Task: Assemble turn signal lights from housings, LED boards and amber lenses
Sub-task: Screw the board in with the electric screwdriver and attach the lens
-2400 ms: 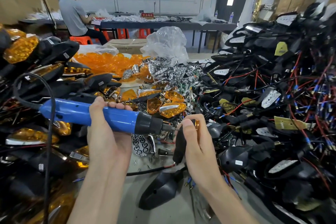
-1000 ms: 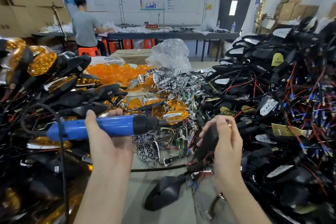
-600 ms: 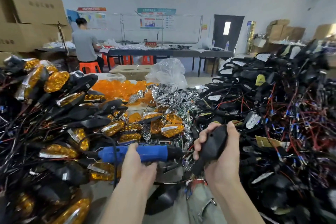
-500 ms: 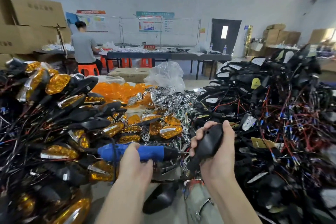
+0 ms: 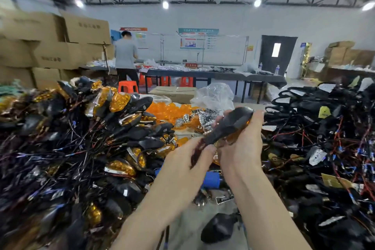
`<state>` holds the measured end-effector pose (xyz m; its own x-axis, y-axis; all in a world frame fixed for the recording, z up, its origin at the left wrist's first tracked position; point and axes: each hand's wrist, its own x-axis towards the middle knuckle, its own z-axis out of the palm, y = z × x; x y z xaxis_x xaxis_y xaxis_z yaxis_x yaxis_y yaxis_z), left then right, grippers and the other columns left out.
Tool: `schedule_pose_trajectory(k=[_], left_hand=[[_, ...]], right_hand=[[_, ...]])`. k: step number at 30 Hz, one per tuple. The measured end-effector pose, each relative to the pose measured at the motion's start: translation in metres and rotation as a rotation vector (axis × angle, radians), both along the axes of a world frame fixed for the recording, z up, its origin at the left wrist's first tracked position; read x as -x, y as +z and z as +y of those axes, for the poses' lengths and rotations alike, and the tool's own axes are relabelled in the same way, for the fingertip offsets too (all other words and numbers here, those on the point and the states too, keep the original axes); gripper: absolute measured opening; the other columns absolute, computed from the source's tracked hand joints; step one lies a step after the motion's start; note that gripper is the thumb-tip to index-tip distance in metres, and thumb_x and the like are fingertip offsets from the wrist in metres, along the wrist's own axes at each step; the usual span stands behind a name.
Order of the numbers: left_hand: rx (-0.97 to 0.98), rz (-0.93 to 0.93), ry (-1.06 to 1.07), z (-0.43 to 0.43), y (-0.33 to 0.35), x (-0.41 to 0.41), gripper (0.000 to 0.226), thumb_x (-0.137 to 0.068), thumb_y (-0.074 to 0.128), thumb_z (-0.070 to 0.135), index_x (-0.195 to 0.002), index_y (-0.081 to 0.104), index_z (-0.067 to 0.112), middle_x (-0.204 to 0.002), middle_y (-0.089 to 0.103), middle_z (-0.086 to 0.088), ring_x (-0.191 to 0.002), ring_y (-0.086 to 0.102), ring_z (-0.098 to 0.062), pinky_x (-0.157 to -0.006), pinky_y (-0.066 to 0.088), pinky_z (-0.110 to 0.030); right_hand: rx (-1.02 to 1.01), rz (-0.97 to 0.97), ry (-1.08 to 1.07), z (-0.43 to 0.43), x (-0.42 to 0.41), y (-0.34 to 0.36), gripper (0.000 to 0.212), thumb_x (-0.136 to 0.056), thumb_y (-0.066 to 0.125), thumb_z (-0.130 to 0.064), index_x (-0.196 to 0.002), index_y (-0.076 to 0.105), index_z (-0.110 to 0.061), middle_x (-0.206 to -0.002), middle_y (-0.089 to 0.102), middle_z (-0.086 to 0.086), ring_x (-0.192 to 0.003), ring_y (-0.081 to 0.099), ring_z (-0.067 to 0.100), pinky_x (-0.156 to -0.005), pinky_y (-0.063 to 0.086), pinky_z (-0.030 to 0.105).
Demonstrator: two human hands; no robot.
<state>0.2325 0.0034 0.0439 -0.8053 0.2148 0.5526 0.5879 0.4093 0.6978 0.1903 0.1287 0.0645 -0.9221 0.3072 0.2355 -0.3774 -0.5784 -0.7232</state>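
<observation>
Cradling turn signal in right hand, left hand pinching stem.

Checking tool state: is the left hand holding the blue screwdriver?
No, the blue screwdriver lies below; the left hand holds the turn signal.

The right hand cups the head of a black light, amber lens showing underneath. The left hand grips its stem and wires. Below them a blue driver lies on the counter, near a loose housing. Finished lights are heaped at left, wired housings at right, and amber lenses behind.
</observation>
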Motion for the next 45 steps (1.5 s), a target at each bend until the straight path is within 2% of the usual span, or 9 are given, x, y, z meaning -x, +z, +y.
schedule_pose_trajectory(k=[5, 8, 11, 14, 20, 26, 33, 41, 45], left_hand=[[0.219, 0.218, 0.149, -0.043, 0.035, 0.009, 0.027, -0.098, 0.035, 0.055, -0.099, 0.051, 0.034, -0.059, 0.053, 0.009, -0.05, 0.048, -0.008, -0.049, 0.032, -0.024], [0.253, 0.305, 0.315, -0.071, 0.054, 0.025, 0.039, -0.096, 0.028, 0.058, -0.105, 0.052, 0.029, -0.059, 0.056, 0.007, -0.05, 0.055, -0.009, -0.047, 0.038, -0.028], [0.201, 0.379, 0.492, -0.101, 0.068, 0.059, 0.035, -0.1, 0.033, 0.049, -0.109, 0.053, 0.022, -0.056, 0.052, 0.01, -0.047, 0.051, -0.007, -0.045, 0.029, -0.022], [0.191, 0.348, 0.69, -0.13, 0.085, 0.114, 0.033, -0.104, 0.038, 0.044, -0.108, 0.053, 0.014, -0.068, 0.058, 0.001, -0.06, 0.056, -0.023, -0.053, 0.038, -0.033], [0.45, -0.112, 0.928, -0.172, 0.085, 0.195, 0.033, -0.104, 0.038, 0.029, -0.122, 0.053, 0.006, -0.12, 0.062, -0.021, -0.109, 0.059, -0.042, -0.087, 0.047, -0.047], [0.614, -0.082, 1.047, -0.156, 0.06, 0.201, 0.039, -0.103, 0.041, 0.021, -0.138, 0.045, 0.004, -0.147, 0.039, -0.024, -0.133, 0.038, -0.041, -0.106, 0.036, -0.051], [0.329, 0.107, 0.754, -0.061, 0.022, 0.165, 0.029, -0.098, 0.047, 0.026, -0.123, 0.057, 0.015, -0.125, 0.052, -0.014, -0.117, 0.046, -0.033, -0.096, 0.043, -0.048], [0.675, -0.18, 0.295, 0.011, -0.055, 0.146, 0.025, -0.102, 0.045, 0.032, -0.12, 0.059, 0.024, -0.11, 0.067, 0.003, -0.098, 0.063, -0.018, -0.088, 0.054, -0.042], [0.698, -0.277, 0.229, 0.02, -0.063, 0.155, 0.036, -0.1, 0.051, 0.039, -0.133, 0.053, 0.025, -0.123, 0.061, 0.002, -0.107, 0.06, -0.019, -0.094, 0.052, -0.044]], right_hand=[[0.09, 0.079, 0.092, -0.035, 0.013, 0.039, 0.068, -0.105, 0.032, -0.062, -0.069, 0.081, -0.03, -0.075, 0.075, -0.002, -0.069, 0.072, 0.013, -0.075, 0.057, 0.033], [0.002, 0.121, 0.145, -0.057, 0.025, 0.063, 0.053, -0.106, 0.029, -0.059, -0.104, 0.07, -0.025, -0.094, 0.078, 0.003, -0.086, 0.073, 0.018, -0.086, 0.059, 0.038], [-0.207, 0.079, 0.168, -0.073, 0.039, 0.067, 0.035, -0.106, 0.032, -0.057, -0.113, 0.058, -0.035, -0.111, 0.071, 0.003, -0.1, 0.069, 0.017, -0.098, 0.053, 0.044], [-0.282, 0.0, 0.165, -0.068, 0.053, 0.052, 0.035, -0.108, 0.036, -0.05, -0.133, 0.05, -0.03, -0.124, 0.066, 0.002, -0.106, 0.068, 0.018, -0.092, 0.054, 0.036], [-0.377, -0.16, 0.105, -0.036, 0.068, 0.006, 0.022, -0.109, 0.041, -0.043, -0.125, 0.051, -0.031, -0.124, 0.064, 0.001, -0.108, 0.068, 0.022, -0.097, 0.055, 0.042], [-0.424, -0.232, 0.044, -0.011, 0.075, -0.015, 0.019, -0.109, 0.041, -0.043, -0.111, 0.058, -0.035, -0.113, 0.068, 0.0, -0.092, 0.074, 0.018, -0.064, 0.058, 0.023], [-0.369, -0.323, -0.03, 0.018, 0.073, -0.054, 0.017, -0.107, 0.045, -0.04, -0.111, 0.059, -0.031, -0.112, 0.068, 0.0, -0.084, 0.072, 0.015, -0.065, 0.059, 0.027], [-0.407, -0.418, -0.187, 0.072, 0.058, -0.102, 0.018, -0.108, 0.045, -0.028, -0.111, 0.063, -0.029, -0.108, 0.07, 0.0, -0.08, 0.071, 0.011, -0.066, 0.056, 0.026], [-0.419, -0.436, -0.204, 0.086, 0.062, -0.111, 0.022, -0.107, 0.042, -0.017, -0.112, 0.063, -0.025, -0.107, 0.07, 0.003, -0.083, 0.069, 0.014, -0.067, 0.055, 0.025]])
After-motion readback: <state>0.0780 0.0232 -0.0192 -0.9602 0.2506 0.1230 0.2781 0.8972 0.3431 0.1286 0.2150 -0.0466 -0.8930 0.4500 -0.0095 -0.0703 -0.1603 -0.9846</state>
